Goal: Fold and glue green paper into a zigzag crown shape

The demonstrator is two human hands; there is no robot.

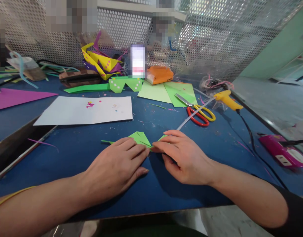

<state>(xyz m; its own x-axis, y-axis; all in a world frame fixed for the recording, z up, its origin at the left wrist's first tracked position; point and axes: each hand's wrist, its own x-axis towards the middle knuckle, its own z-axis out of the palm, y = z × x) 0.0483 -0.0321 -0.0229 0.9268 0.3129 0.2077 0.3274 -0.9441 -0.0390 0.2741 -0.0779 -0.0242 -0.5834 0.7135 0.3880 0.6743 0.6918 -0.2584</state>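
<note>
Near the front of the blue table lies a green paper cut-out [139, 136], mostly covered by both hands. My left hand [119, 157] rests flat over its left part, fingers stretched out and thumb apart on the tabletop. On the cut-out's right part, my right hand [182, 154] is bent with its fingertips closed on the paper near the narrow middle. Farther back stands a pair of green paper glasses [125, 84] with pale spots and a long side strip. Red-and-yellow-handled scissors [194, 110] lie partly open to the right, beneath a clear glue stick [193, 115].
A yellow glue gun [228, 99] trails a black cord toward a magenta power strip [285, 149]. Folded white paper [112, 112] bears coloured scraps. Behind are green sheets [155, 93], an orange packet [160, 75], yellow paper shapes [104, 62] and a phone [138, 61]. Purple paper [18, 97] lies left.
</note>
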